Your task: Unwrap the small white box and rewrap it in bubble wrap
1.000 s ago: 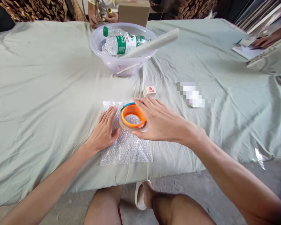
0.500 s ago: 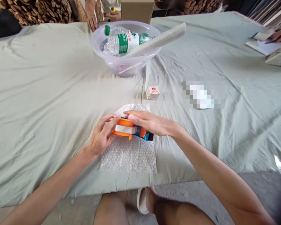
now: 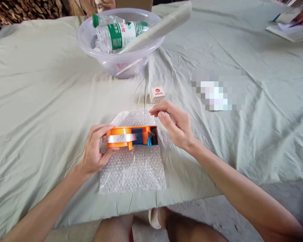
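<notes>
An orange and blue tape dispenser [image 3: 138, 136] with a roll of clear tape lies over a sheet of bubble wrap [image 3: 133, 171]. My left hand [image 3: 97, 148] grips the dispenser's roll end, fingers on the far side and thumb on the near side. To the right of its dark toothed cutting end, my right hand [image 3: 176, 126] hovers apart from it, fingers loosely curved and holding nothing. Just beyond the right fingertips stands a small white box [image 3: 157, 94] with a red mark.
A pale purple basin [image 3: 121, 64] at the back holds plastic bottles [image 3: 122, 35] and a long whitish roll [image 3: 164, 27] jutting over its rim. A blurred pale item [image 3: 215, 95] lies at right on the green cloth [image 3: 53, 84]. Other people's hands show along the far edges.
My right hand has come off the tape dispenser and moved right, uncovering its cutting end. My left hand still holds the roll end. The view has shifted slightly.
</notes>
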The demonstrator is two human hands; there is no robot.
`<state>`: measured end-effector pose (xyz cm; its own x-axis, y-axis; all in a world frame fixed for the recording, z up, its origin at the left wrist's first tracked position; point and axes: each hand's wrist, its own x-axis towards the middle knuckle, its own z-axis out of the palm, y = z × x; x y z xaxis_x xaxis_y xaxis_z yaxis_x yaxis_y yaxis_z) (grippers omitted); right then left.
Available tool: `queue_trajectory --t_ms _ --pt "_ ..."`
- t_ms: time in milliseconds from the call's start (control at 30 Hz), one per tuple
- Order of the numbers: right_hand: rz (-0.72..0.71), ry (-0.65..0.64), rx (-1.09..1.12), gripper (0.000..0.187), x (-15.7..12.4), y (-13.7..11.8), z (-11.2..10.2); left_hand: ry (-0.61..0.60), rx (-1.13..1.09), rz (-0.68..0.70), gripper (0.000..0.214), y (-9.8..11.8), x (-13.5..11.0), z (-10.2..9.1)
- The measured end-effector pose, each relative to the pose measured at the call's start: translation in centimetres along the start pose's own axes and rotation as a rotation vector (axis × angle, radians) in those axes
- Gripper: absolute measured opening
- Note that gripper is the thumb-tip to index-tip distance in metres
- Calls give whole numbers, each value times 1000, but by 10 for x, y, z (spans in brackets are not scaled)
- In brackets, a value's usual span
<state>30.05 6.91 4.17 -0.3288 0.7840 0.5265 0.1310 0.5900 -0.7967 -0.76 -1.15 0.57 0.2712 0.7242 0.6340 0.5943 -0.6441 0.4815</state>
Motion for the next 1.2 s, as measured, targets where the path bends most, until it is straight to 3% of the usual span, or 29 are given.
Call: queue_trajectory --t_ms 67,167,333,500,633,767,867,1033,1200 --pt "-202 -40 -169 17 -6 -3 -1 -4 2 6 57 1 1 0" --pt "-364 -155 -339 32 -14 -3 -2 5 19 19 56 2 3 0" --pt "-309 -197 -326 61 -22 11 -5 58 12 -42 54 -1 -1 3" --pt "-265 -113 -210 67 -27 23 -2 86 -55 -177 55 -4 -5 5" --pt "-213 -40 -172 67 -30 24 3 87 -85 -189 53 -2 -2 5" --pt "-241 -76 -202 72 -28 25 1 108 -101 -216 50 0 -1 6" --pt "-232 -93 -260 59 -26 29 -3 111 -106 -248 50 0 -1 5" --pt "-245 19 -328 19 -24 32 -3 108 -109 -266 53 -1 -1 4" --pt "-321 104 -396 19 -23 31 -2 98 -102 -288 54 -1 -4 5"
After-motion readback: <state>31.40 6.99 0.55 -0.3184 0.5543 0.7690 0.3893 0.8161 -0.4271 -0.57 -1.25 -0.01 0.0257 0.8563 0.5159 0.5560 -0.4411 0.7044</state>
